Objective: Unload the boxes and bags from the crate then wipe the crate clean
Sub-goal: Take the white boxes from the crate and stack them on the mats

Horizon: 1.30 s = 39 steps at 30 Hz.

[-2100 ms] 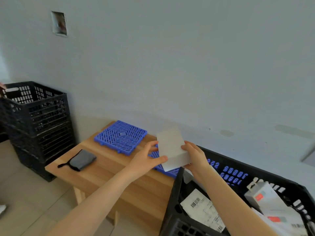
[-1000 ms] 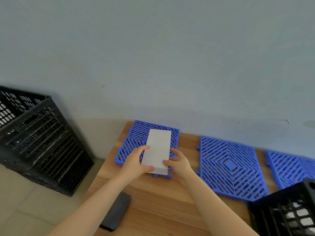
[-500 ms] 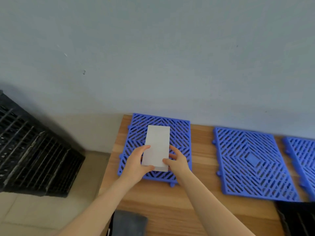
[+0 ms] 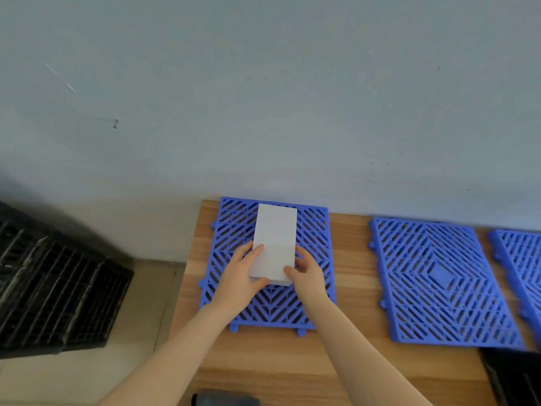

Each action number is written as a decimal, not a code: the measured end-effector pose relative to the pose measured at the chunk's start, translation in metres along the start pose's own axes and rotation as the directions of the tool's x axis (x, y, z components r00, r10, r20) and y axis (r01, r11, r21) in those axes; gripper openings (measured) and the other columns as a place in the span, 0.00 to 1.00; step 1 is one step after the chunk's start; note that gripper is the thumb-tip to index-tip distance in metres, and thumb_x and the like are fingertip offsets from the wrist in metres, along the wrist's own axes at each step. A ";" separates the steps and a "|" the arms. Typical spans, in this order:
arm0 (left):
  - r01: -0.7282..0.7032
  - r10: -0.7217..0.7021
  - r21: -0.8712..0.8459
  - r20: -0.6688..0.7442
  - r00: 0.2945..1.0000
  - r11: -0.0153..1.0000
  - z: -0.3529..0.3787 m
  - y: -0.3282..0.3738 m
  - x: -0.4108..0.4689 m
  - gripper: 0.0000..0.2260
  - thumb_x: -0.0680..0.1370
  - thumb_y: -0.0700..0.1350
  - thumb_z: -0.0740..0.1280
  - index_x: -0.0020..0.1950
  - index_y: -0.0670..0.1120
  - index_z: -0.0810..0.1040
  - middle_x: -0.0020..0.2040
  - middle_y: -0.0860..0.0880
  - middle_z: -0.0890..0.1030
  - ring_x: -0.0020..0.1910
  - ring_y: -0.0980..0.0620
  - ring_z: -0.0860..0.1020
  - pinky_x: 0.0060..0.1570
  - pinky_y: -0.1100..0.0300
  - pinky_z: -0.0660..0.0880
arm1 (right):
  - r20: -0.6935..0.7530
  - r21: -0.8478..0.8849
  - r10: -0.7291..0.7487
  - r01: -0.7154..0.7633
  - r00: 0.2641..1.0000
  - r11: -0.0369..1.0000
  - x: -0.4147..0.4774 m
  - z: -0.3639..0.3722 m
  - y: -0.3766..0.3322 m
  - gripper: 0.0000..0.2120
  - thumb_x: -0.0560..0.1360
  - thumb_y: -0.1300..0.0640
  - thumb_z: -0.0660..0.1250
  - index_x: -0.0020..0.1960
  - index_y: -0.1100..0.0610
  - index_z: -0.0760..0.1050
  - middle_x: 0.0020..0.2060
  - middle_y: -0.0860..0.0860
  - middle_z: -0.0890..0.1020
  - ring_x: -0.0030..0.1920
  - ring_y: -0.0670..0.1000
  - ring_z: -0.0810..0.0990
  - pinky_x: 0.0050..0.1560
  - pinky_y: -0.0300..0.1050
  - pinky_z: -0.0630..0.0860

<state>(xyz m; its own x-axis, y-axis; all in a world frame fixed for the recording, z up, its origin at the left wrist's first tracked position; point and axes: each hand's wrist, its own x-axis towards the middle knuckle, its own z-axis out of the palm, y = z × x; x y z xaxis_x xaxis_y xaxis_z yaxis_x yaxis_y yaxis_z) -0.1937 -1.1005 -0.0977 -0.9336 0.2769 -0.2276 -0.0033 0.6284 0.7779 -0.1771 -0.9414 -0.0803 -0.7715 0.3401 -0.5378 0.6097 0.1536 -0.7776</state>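
Note:
A plain white box (image 4: pixel 274 238) lies lengthwise on the leftmost blue grid tile (image 4: pixel 231 230), its far end close to the wall. My left hand (image 4: pixel 238 281) holds its near left corner, thumb under the near edge and fingers on top. My right hand (image 4: pixel 307 273) holds the near right corner. Only a dark corner of the black crate (image 4: pixel 515 376) shows at the bottom right; its contents are out of view.
The wooden table (image 4: pixel 292 356) stands against a pale wall. Two more blue grid tiles (image 4: pixel 433 276) (image 4: pixel 521 259) lie to the right. A grey cloth (image 4: pixel 225 399) peeks in at the bottom edge. Stacked black crates (image 4: pixel 49 288) stand on the floor to the left.
Both hands carried the white box from over the crate leftwards and lowered it onto the leftmost blue tile, then slid it a little farther toward the wall. The view turned left and down.

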 end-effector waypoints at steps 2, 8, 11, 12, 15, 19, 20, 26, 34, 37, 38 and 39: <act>-0.004 0.004 -0.010 -0.010 1.000 1.000 0.000 0.001 0.006 0.32 0.75 0.43 0.73 0.77 0.47 0.63 0.76 0.51 0.60 0.72 0.52 0.63 0.65 0.52 0.72 | -0.015 0.006 0.002 -0.001 1.000 1.000 0.005 0.000 -0.002 0.24 0.78 0.63 0.64 0.72 0.50 0.66 0.57 0.49 0.78 0.53 0.47 0.75 0.49 0.42 0.75; 0.005 -0.006 -0.019 -0.036 0.999 1.000 0.004 0.001 0.015 0.33 0.75 0.44 0.73 0.77 0.48 0.64 0.75 0.51 0.61 0.72 0.52 0.64 0.65 0.51 0.73 | -0.024 -0.020 0.001 -0.002 1.000 1.000 0.014 -0.001 -0.008 0.21 0.78 0.61 0.63 0.70 0.51 0.68 0.61 0.50 0.78 0.56 0.47 0.75 0.50 0.42 0.72; 0.003 -0.003 -0.001 -0.051 0.999 1.000 0.003 0.003 0.014 0.32 0.75 0.46 0.74 0.76 0.48 0.64 0.74 0.51 0.62 0.71 0.52 0.65 0.67 0.55 0.71 | -0.010 -0.047 -0.003 0.003 1.000 0.999 0.013 -0.005 -0.011 0.21 0.79 0.61 0.64 0.71 0.52 0.67 0.63 0.51 0.77 0.56 0.47 0.74 0.54 0.44 0.74; 0.002 -0.001 0.018 -0.063 0.998 1.000 0.003 0.004 0.014 0.32 0.74 0.48 0.74 0.76 0.48 0.65 0.74 0.52 0.62 0.71 0.52 0.65 0.66 0.59 0.69 | -0.013 -0.048 -0.006 0.006 1.000 0.999 0.012 -0.007 -0.012 0.21 0.79 0.60 0.64 0.71 0.52 0.67 0.63 0.51 0.76 0.57 0.48 0.74 0.55 0.45 0.74; -0.010 0.017 0.062 -0.125 0.992 0.998 -0.002 0.010 0.010 0.30 0.74 0.50 0.74 0.74 0.49 0.67 0.73 0.52 0.65 0.69 0.52 0.67 0.59 0.63 0.65 | -0.037 -0.031 -0.024 0.023 0.999 0.999 0.004 -0.017 -0.014 0.23 0.78 0.57 0.66 0.72 0.52 0.67 0.66 0.51 0.74 0.62 0.49 0.74 0.59 0.46 0.72; -0.063 0.071 0.043 -0.228 0.971 0.997 -0.011 0.030 0.000 0.24 0.75 0.48 0.73 0.69 0.49 0.71 0.66 0.51 0.71 0.61 0.52 0.73 0.54 0.62 0.70 | -0.060 -0.005 -0.067 0.067 0.996 0.998 -0.015 -0.042 -0.017 0.22 0.78 0.55 0.67 0.71 0.50 0.68 0.66 0.49 0.74 0.57 0.44 0.73 0.55 0.43 0.72; -0.076 0.082 0.031 -0.242 0.967 0.997 -0.012 0.038 -0.004 0.22 0.75 0.48 0.72 0.68 0.49 0.72 0.63 0.51 0.73 0.56 0.53 0.76 0.52 0.61 0.72 | -0.069 0.004 -0.076 0.077 0.995 0.997 -0.021 -0.050 -0.017 0.22 0.78 0.55 0.67 0.71 0.50 0.68 0.65 0.48 0.74 0.56 0.44 0.72 0.53 0.41 0.71; -0.204 0.203 0.023 -0.241 0.949 0.979 0.004 0.108 -0.044 0.16 0.76 0.47 0.71 0.62 0.51 0.74 0.52 0.53 0.76 0.44 0.56 0.77 0.45 0.55 0.76 | -0.153 0.007 -0.186 0.189 0.971 0.982 -0.077 -0.111 -0.016 0.17 0.78 0.54 0.66 0.66 0.51 0.72 0.62 0.49 0.77 0.56 0.47 0.76 0.55 0.48 0.76; -0.457 0.439 -0.047 -0.207 0.874 0.888 0.080 0.244 -0.131 0.16 0.73 0.43 0.74 0.60 0.48 0.78 0.47 0.52 0.79 0.40 0.57 0.78 0.46 0.60 0.75 | -0.332 0.095 -0.288 0.335 0.898 0.937 -0.192 -0.252 0.008 0.12 0.77 0.55 0.67 0.60 0.52 0.77 0.53 0.47 0.81 0.53 0.48 0.79 0.52 0.50 0.79; -0.524 0.507 -0.073 -0.170 0.845 0.849 0.121 0.289 -0.165 0.16 0.73 0.44 0.75 0.60 0.49 0.78 0.47 0.52 0.79 0.40 0.57 0.79 0.45 0.60 0.75 | -0.401 0.092 -0.311 0.376 0.862 0.922 -0.237 -0.310 0.026 0.11 0.77 0.55 0.66 0.60 0.50 0.76 0.53 0.47 0.80 0.55 0.49 0.78 0.57 0.54 0.78; -0.546 0.530 -0.075 -0.164 0.832 0.834 0.136 0.303 -0.176 0.16 0.73 0.44 0.75 0.59 0.50 0.77 0.46 0.53 0.79 0.39 0.59 0.78 0.44 0.63 0.74 | -0.422 0.096 -0.315 0.387 0.850 0.917 -0.252 -0.328 0.033 0.11 0.78 0.55 0.66 0.59 0.50 0.76 0.54 0.47 0.80 0.55 0.49 0.79 0.57 0.54 0.78; -0.568 0.552 -0.081 -0.160 0.818 0.819 0.151 0.315 -0.187 0.16 0.73 0.45 0.75 0.59 0.51 0.77 0.46 0.54 0.79 0.38 0.61 0.78 0.42 0.68 0.72 | -0.446 0.100 -0.314 0.395 0.838 0.913 -0.266 -0.345 0.042 0.11 0.78 0.55 0.66 0.59 0.50 0.76 0.54 0.48 0.81 0.55 0.49 0.79 0.56 0.54 0.78</act>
<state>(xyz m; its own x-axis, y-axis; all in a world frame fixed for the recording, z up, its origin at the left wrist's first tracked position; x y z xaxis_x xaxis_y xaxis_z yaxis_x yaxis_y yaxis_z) 0.0337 -0.8441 0.1015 -0.8233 0.4570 0.3367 0.4986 0.2986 0.8138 0.1169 -0.7053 0.1425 -0.7569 0.6506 -0.0614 0.2336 0.1817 -0.9552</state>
